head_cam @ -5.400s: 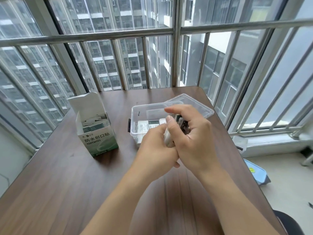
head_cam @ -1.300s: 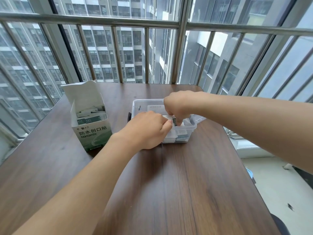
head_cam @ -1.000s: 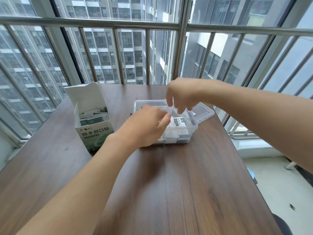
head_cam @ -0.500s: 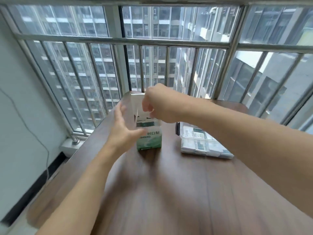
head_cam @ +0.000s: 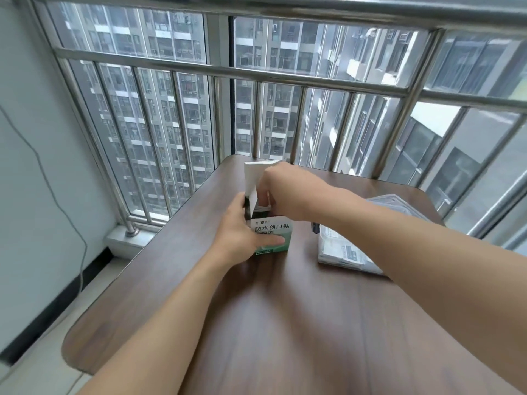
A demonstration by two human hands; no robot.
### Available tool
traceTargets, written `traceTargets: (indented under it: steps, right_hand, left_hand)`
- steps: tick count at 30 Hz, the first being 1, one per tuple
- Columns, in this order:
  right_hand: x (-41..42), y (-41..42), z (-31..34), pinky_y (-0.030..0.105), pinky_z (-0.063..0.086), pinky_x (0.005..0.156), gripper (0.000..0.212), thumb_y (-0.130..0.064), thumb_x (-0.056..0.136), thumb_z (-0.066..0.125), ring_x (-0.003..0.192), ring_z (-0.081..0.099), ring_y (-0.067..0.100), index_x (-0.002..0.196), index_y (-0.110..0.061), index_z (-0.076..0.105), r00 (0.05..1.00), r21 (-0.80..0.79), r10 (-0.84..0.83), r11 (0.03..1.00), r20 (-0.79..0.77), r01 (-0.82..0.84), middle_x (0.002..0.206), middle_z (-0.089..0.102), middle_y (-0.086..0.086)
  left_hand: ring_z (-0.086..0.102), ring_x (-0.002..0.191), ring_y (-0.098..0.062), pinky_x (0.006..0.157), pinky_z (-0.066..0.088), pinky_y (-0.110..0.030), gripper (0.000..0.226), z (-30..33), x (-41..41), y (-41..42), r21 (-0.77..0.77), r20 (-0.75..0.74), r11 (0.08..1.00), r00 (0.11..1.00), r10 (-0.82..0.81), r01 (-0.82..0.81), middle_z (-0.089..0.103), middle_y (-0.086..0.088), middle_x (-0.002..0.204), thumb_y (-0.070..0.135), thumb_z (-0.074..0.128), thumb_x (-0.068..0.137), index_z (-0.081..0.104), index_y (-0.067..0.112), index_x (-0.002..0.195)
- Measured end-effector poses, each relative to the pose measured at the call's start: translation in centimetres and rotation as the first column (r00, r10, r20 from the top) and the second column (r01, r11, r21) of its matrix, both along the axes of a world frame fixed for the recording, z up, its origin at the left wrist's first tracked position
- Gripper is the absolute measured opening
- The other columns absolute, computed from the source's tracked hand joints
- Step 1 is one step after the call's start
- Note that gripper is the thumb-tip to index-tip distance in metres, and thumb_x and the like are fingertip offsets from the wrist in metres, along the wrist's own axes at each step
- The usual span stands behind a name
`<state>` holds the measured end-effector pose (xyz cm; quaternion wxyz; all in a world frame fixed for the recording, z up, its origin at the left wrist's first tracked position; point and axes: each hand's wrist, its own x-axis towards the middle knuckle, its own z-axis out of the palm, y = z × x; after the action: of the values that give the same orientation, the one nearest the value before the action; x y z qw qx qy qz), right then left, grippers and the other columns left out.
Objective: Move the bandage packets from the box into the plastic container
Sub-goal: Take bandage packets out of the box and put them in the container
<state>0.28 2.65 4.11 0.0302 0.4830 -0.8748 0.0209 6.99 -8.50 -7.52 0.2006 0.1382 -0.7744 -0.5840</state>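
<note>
The white and green bandage box (head_cam: 274, 227) stands upright on the brown table (head_cam: 285, 323), its top flap (head_cam: 253, 175) raised. My left hand (head_cam: 239, 238) holds the box by its left side and lower front. My right hand (head_cam: 282, 189) is over the open top with its fingers reaching down inside; the fingertips are hidden, so any packet between them cannot be seen. The clear plastic container (head_cam: 328, 262) sits to the right of the box, partly behind my right forearm. Several bandage packets (head_cam: 349, 252) lie in it.
The container's clear lid (head_cam: 393, 202) lies behind it near the table's right edge. A steel window railing (head_cam: 256, 78) runs along the far and right sides of the table. A white wall with a hanging cable (head_cam: 42, 172) is on the left.
Both hands left the container and went left to the box. My left hand, open half a second ago, now grips the box, and my right hand's fingers have dipped into its top.
</note>
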Motion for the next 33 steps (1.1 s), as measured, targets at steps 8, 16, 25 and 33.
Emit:
traceTargets:
  steps: [8, 16, 25, 33]
  right_hand:
    - [0.6, -0.4, 0.1, 0.034, 0.055, 0.062, 0.017, -0.008, 0.076, 0.066, 0.065, 0.055, 0.025, 0.067, -0.02, 0.074, 0.997, 0.097, 0.061, 0.993, 0.051, -0.065, 0.067, 0.065, 0.0]
    - [-0.8, 1.1, 1.7, 0.023, 0.056, 0.052, 0.016, -0.004, 0.092, 0.066, 0.039, 0.058, 0.004, 0.097, -0.013, 0.079, 0.93, 0.052, -0.03, 0.999, 0.366, 0.012, 0.041, 0.059, -0.011]
    - [0.0, 0.7, 0.6, 0.03, 0.051, 0.057, 0.017, -0.016, 0.089, 0.062, 0.052, 0.054, 0.021, 0.075, -0.018, 0.072, 0.985, 0.174, 0.074, 0.979, 0.157, -0.101, 0.064, 0.065, 0.007]
    - [-0.5, 0.3, 1.2, 0.026, 0.052, 0.055, 0.039, -0.029, 0.09, 0.069, 0.041, 0.05, 0.01, 0.054, -0.039, 0.061, 0.949, 0.119, 0.066, 0.987, 0.307, -0.107, 0.041, 0.053, -0.009]
  left_hand:
    - [0.072, 0.086, -0.008, 0.07, 0.06, -0.027, 0.075, 0.2, 0.7, -0.3, -0.069, -0.033, 0.997, 0.999, -0.038, 0.035, 0.071, -0.001, 0.098, 0.004, 0.101, 0.045, 0.053, 0.022, 0.099]
    - [0.073, 0.096, -0.017, 0.081, 0.061, -0.034, 0.079, 0.5, 1.2, -0.4, -0.105, -0.097, 0.99, 0.99, -0.103, 0.093, 0.073, -0.003, 0.104, 0.0, 0.099, 0.048, 0.054, 0.038, 0.1]
    - [0.072, 0.09, -0.016, 0.077, 0.06, -0.033, 0.076, 1.0, 0.9, -0.1, -0.19, -0.083, 0.977, 0.99, -0.115, 0.098, 0.072, 0.003, 0.097, 0.01, 0.1, 0.045, 0.051, 0.047, 0.09]
    - [0.071, 0.095, -0.009, 0.077, 0.057, -0.023, 0.076, 1.0, 1.1, -0.3, -0.157, -0.072, 0.981, 0.989, -0.128, 0.116, 0.073, 0.006, 0.101, 0.0, 0.098, 0.049, 0.053, 0.037, 0.099]
